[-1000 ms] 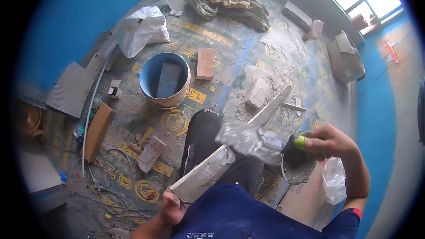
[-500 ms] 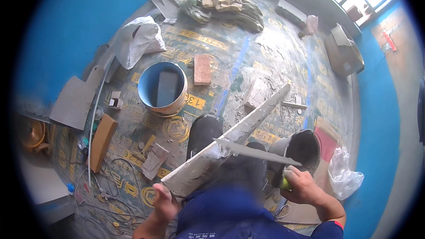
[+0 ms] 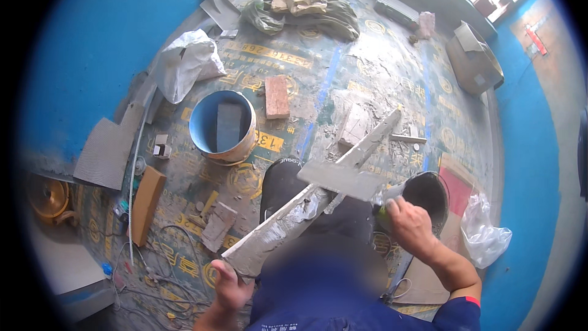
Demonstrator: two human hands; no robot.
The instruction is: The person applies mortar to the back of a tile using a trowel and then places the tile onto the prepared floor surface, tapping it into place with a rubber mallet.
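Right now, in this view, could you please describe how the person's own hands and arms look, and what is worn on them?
The left hand and right hand are bare, as are the visible forearms. The right short sleeve is dark blue, edged with a narrow red band. The left sleeve is not visible.

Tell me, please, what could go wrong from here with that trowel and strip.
Grey paste on the long strip might drip onto the dark trousers beneath. The left hand holds the strip near one end, so it could tip if the trowel presses hard. The right hand, gripping the trowel, appears close to the dark bucket and might knock it.
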